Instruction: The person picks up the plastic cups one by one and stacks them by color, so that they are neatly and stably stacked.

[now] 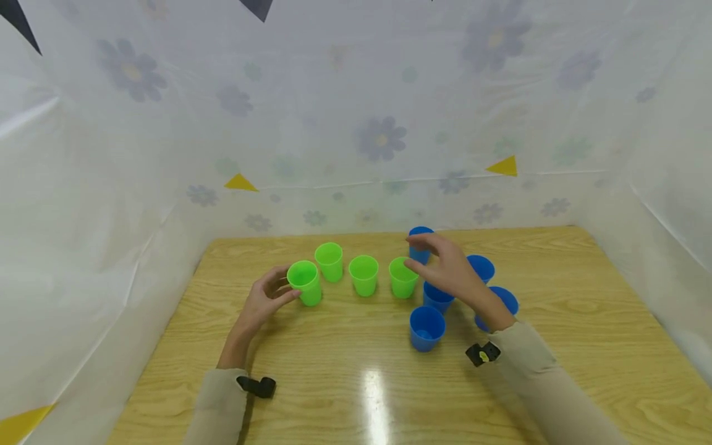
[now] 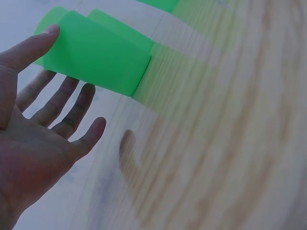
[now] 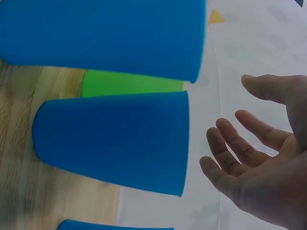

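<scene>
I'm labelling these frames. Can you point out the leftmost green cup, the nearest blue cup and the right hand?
leftmost green cup [image 1: 307, 290], head view, side wall.
nearest blue cup [image 1: 426, 334], head view, front wall.
right hand [image 1: 450, 269], head view, back of hand.

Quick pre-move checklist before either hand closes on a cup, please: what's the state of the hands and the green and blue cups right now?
1. Left hand free: ok, fingers straight, thumb and fingertips at the leftmost green plastic cup, not wrapped round it.
2. Right hand free: ok, open, hovering over the blue plastic cups, holding nothing.
3. Green cups upright: ok, all four stand mouth up in a rough row on the wooden table.
4. Blue cups upright: ok for those showing; the far blue cup is partly hidden by the fingers.
5. Right hand touching a cup: cannot tell.
</scene>
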